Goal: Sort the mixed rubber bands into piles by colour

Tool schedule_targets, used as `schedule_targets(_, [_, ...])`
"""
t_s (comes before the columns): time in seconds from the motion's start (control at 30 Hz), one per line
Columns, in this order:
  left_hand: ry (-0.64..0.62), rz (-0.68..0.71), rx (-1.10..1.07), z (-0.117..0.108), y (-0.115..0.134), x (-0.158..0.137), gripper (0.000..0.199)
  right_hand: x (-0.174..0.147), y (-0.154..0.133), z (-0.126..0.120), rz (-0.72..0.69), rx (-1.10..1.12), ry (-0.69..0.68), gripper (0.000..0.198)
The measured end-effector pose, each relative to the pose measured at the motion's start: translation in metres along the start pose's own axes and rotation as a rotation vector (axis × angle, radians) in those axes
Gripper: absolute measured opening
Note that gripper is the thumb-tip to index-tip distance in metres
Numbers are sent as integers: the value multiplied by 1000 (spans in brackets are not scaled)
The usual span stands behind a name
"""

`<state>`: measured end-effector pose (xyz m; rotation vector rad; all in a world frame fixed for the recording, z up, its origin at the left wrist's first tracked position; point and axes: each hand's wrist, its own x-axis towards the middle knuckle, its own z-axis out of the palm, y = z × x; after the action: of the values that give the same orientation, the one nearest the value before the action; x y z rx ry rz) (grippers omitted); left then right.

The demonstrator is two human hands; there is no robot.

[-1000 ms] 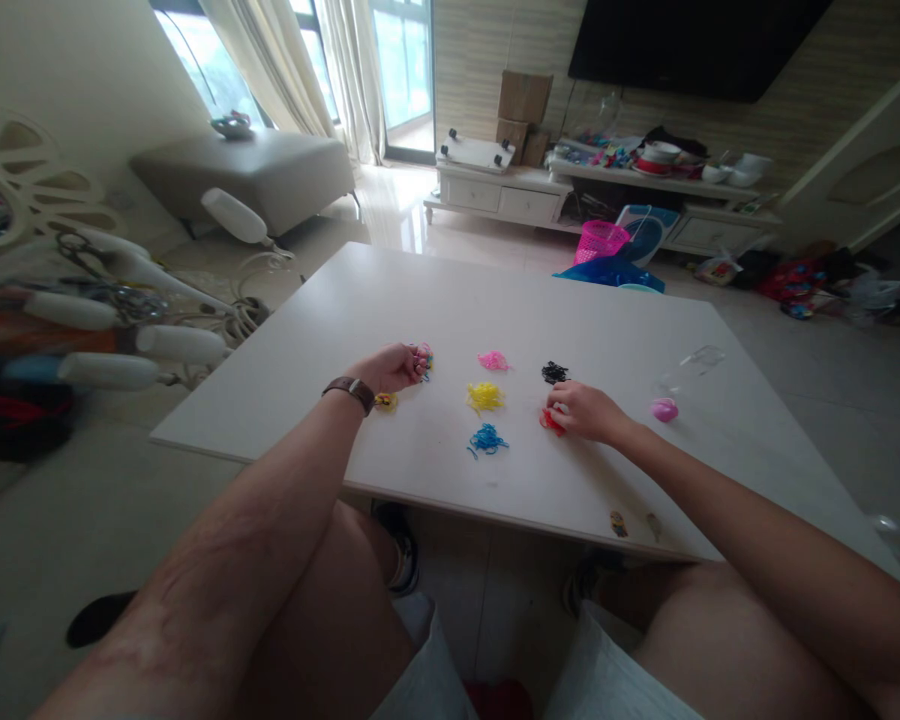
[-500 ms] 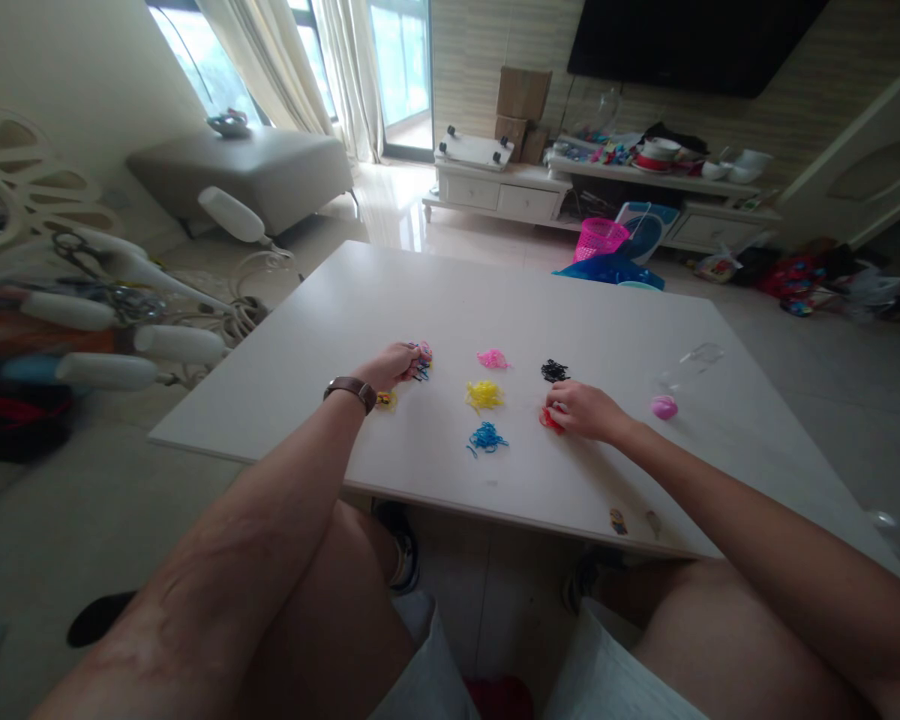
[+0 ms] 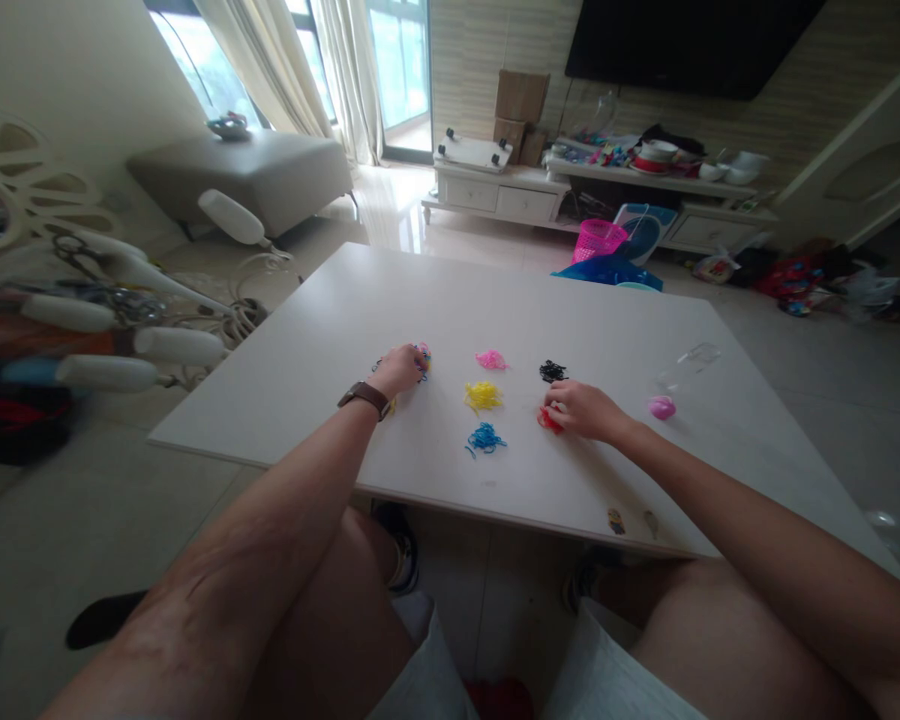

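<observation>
Across the white table (image 3: pixel 412 290) in front of you, both your forearms reach in from the near edge, one from each side. Your right hand (image 3: pixel 583 408) comes in from the right, fingers bent and drawn close, fingertips down at the red pile (image 3: pixel 549 420) of little bands; whether they pinch any, you can't tell from here. Your left hand (image 3: pixel 399 370), with a brown watch (image 3: pixel 364 399) on the wrist, has its fingers curled narrow over a mixed-colour pile (image 3: pixel 423 358); what it grips, if anything, is hidden too.

The spacing matters most: the red pile lies at the left side of your right hand, against its fingertips and well apart from your left, so the right is plainly nearer. The mixed pile shows at the right of your left fingers. Both are loose heaps with no clear long axis.

Between your hands, three piles run in a row away from you: blue (image 3: pixel 486 438) closest, yellow (image 3: pixel 483 396) in the middle, pink (image 3: pixel 492 359) farthest. The black pile (image 3: pixel 552 371) sits just beyond your right fingers. Out past that wrist rests a pinkish-purple lump (image 3: pixel 661 407), and near the table's edge lies a small sticker-like figure (image 3: pixel 615 521).
</observation>
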<state>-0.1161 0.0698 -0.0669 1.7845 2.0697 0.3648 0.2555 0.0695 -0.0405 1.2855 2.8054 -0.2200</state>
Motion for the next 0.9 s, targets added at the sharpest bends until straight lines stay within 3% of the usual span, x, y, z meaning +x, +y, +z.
schedule_targets(0.37, [-41,61,-112,-21,23,-9,22,-3,5,-11,24,-1,128,15])
schedule_targets(0.57, [-328,413,-118,-17,63,-29,22,-7,2,-20,27,8,143,14])
schedule_targets(0.67, [-491,511,-51,-5,83,-41,19,-8,1,-21,21,12,137,14])
schedule_targets(0.9, [-602,619,15,15,101,-43,21,-8,0,-20,37,10,100,14])
